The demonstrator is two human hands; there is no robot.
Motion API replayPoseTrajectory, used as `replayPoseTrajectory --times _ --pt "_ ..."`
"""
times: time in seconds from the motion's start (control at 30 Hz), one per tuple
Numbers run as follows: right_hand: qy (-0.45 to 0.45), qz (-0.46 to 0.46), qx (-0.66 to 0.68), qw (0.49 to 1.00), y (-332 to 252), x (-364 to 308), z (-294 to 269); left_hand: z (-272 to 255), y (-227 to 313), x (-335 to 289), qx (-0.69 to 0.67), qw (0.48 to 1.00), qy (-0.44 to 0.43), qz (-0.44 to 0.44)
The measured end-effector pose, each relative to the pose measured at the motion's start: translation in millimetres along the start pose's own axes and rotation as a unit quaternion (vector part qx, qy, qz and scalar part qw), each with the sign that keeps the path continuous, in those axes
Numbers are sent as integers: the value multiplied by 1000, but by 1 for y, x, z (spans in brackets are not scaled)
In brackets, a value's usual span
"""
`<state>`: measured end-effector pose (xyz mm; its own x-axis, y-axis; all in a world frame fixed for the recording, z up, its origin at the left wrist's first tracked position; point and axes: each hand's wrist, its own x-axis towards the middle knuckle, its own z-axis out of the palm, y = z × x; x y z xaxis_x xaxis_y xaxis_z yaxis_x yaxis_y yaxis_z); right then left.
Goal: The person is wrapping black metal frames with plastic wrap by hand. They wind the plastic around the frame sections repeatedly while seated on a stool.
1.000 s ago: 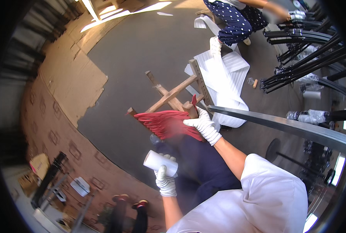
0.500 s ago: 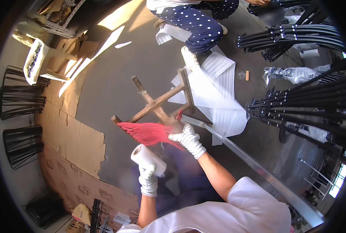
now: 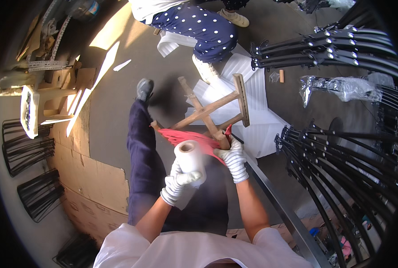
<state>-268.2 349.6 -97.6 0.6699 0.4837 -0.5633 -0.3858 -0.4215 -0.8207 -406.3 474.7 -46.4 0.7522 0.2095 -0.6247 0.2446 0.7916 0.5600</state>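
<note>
My left hand (image 3: pixel 175 184), in a striped white glove, is closed around a roll of clear plastic film (image 3: pixel 190 161), its cardboard core facing up. My right hand (image 3: pixel 234 161), gloved alike, grips the near wooden corner of a small stool, beside its red cord seat (image 3: pixel 181 135). The stool's crossed wooden legs (image 3: pixel 203 112) point away from me, so it is tipped over. The roll stands just in front of the red cords and hides part of them; whether they touch, I cannot tell.
White foam sheeting (image 3: pixel 252 98) lies on the floor beyond the stool. Another person in dotted trousers (image 3: pixel 194 27) is at the far side. Bundles of black metal tubes (image 3: pixel 324 147) crowd the right, near a long metal bar (image 3: pixel 279 201). Cardboard (image 3: pixel 105 178) covers the left floor.
My left hand has brought the roll up and right, closer to the red cords. My left leg now stretches forward, its shoe beside the stool. The view has shifted; my right hand keeps its grip.
</note>
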Motion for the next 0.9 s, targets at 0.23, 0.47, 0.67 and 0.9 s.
replayPoseTrajectory --times 0.23,0.47,0.67,0.9 --pt "130 85 -91 984 69 45 51 -47 57 132 108 983 -121 -84" --pt "16 246 -188 951 78 60 131 -86 76 264 217 957 -53 -183" --pt "-66 228 34 971 198 67 239 -108 30 339 487 836 -137 -213" --pt "-129 303 95 939 235 140 268 -87 -9 368 590 698 -350 -205"
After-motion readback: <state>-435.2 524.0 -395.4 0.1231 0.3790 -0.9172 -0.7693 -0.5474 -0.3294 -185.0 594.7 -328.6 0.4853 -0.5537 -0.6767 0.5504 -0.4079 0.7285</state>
